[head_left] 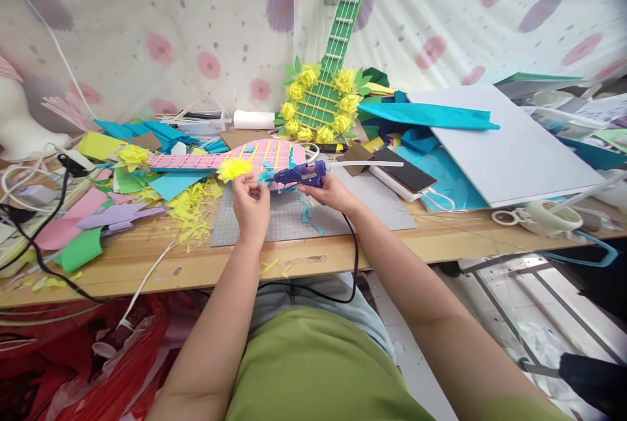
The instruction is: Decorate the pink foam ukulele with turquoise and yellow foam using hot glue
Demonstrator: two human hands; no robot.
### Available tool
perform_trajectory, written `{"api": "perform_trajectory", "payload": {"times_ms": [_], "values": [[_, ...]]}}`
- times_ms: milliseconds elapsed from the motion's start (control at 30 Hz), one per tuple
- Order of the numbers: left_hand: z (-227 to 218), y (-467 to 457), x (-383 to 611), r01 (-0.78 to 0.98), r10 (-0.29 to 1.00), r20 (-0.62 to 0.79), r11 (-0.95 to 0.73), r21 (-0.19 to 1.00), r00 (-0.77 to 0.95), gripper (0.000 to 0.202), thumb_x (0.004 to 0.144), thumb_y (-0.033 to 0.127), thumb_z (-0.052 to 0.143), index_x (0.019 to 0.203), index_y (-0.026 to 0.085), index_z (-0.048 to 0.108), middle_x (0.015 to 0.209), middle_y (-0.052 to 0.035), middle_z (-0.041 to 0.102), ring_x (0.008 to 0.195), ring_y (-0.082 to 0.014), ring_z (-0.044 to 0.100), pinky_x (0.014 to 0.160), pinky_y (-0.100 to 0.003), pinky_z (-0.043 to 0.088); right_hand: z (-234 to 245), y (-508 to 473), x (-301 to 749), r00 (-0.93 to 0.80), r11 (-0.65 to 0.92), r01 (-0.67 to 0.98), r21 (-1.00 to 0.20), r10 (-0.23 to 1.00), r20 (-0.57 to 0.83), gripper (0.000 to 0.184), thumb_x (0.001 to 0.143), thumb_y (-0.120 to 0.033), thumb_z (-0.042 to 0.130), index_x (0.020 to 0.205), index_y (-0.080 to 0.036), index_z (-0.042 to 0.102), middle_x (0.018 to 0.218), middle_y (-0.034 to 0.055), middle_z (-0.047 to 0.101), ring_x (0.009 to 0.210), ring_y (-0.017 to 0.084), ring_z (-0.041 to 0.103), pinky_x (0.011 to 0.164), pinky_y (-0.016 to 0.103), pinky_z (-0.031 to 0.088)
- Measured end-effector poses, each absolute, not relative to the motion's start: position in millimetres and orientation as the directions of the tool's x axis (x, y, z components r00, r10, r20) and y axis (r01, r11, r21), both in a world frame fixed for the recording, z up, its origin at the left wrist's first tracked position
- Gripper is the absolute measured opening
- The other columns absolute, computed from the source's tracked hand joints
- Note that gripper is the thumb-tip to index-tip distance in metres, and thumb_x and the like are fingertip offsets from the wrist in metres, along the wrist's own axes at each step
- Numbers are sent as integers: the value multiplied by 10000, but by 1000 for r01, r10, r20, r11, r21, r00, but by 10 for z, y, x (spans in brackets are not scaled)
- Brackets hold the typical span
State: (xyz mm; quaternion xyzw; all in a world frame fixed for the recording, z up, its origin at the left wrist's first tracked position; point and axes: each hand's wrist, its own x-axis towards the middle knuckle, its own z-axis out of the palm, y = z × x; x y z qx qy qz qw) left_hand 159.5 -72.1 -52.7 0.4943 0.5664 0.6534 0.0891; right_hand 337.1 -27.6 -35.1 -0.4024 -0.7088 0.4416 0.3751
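My right hand is wrapped around a dark blue hot glue gun, which has a long white glue stick poking out of its back. The nozzle points left at a small blue paper piece, held in the pinched fingers of my left hand. Whether nozzle and paper touch, I cannot tell. Behind both hands lies a pink paper guitar with yellow strips and pale strings. A fluffy yellow paper flower sits on it, just beyond my left fingers.
A grey cutting mat lies under the work. Yellow paper scraps and coloured sheets crowd the left. A green guitar with yellow flowers stands behind. A phone and white board lie right. The gun's black cord hangs over the edge.
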Motion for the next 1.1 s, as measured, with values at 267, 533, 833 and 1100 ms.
{"api": "perform_trajectory", "payload": {"times_ms": [267, 533, 833, 1100], "values": [[-524, -720, 1592, 424, 672, 537, -347, 837, -510, 244, 739, 188, 579, 933, 214, 434, 697, 41, 532, 616, -97, 529, 646, -234, 437, -347, -278, 3377, -402, 285, 249, -926, 900, 169, 314, 658, -492, 690, 774, -218, 589, 629, -6, 556, 701, 163, 575, 527, 246, 458], [-575, -663, 1541, 286, 683, 455, -354, 891, -571, 239, 737, 209, 581, 923, 204, 432, 703, 34, 551, 620, -89, 545, 654, -229, 455, -387, -240, 3440, -397, 282, 276, -919, 904, 158, 386, 638, -557, 687, 784, -209, 601, 601, -3, 546, 563, 129, 500, 480, 248, 411], [-464, -613, 1318, -29, 723, 218, -313, 949, -655, 309, 666, 199, 609, 902, 196, 410, 669, 37, 561, 499, -79, 520, 391, -159, 318, -404, -27, 3870, 130, 228, 347, -910, 949, 287, 421, 688, -565, 608, 825, -166, 615, 617, 14, 572, 517, 127, 496, 543, 289, 435], [-337, -660, 1113, -42, 783, 146, -214, 976, -604, 310, 635, 190, 613, 885, 184, 431, 653, 26, 597, 484, -78, 513, 359, -155, 309, -648, 307, 4097, 179, 102, 633, -768, 945, 273, 448, 685, -474, 655, 989, -144, 645, 897, 105, 690, 860, 266, 635, 767, 372, 473]]}}
